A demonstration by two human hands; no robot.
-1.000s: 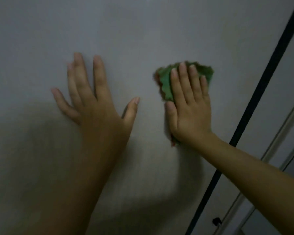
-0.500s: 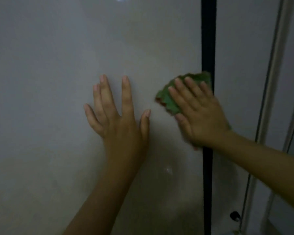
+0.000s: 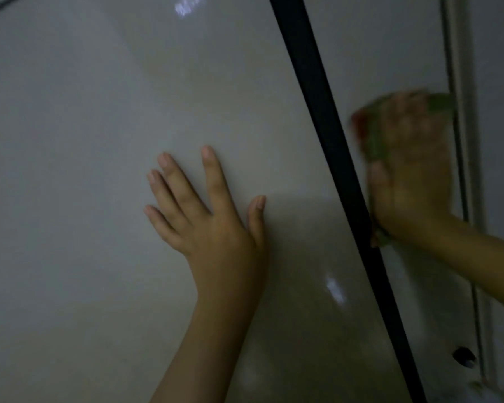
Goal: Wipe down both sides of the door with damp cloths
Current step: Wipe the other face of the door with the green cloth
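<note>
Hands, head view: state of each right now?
Left hand: open, flat on the door, holding nothing.
Right hand: blurred, palm pressing the green cloth to the surface right of the black strip.

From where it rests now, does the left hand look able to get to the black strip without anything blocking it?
Probably yes. The left hand lies flat on the pale panel, and only bare surface shows between its thumb and the black strip. The right hand with the green cloth works on the strip's far side.
</note>
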